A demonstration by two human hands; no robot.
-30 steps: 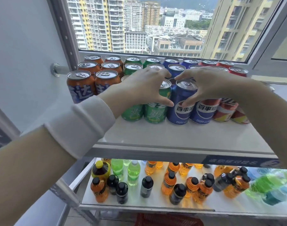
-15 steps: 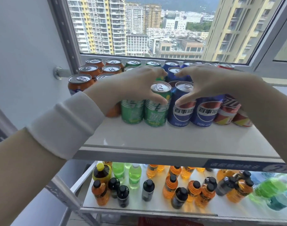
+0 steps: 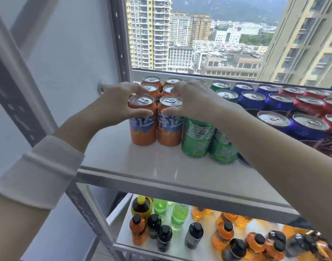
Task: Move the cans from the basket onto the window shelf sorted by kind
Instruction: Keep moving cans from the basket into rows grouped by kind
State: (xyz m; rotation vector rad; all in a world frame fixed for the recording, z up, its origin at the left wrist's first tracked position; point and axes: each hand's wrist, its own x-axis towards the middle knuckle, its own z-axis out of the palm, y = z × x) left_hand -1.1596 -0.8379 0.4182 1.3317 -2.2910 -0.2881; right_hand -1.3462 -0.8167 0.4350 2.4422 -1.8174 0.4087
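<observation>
Curled grips: left hand [image 3: 115, 105] on left orange can [image 3: 142, 127]; right hand [image 3: 196, 102], right orange can [image 3: 169, 129]; green cans [image 3: 198, 140] adjoin.

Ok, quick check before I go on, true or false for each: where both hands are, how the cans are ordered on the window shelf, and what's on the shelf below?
1. The left hand grips the front-left orange can, the right hand the front-right orange can. True.
2. The green cans stand left of the orange ones. False: they stand right of them.
3. The red cans are rightmost in view on the window shelf. True.
4. The lower shelf holds cans. False: it holds bottles.
</observation>
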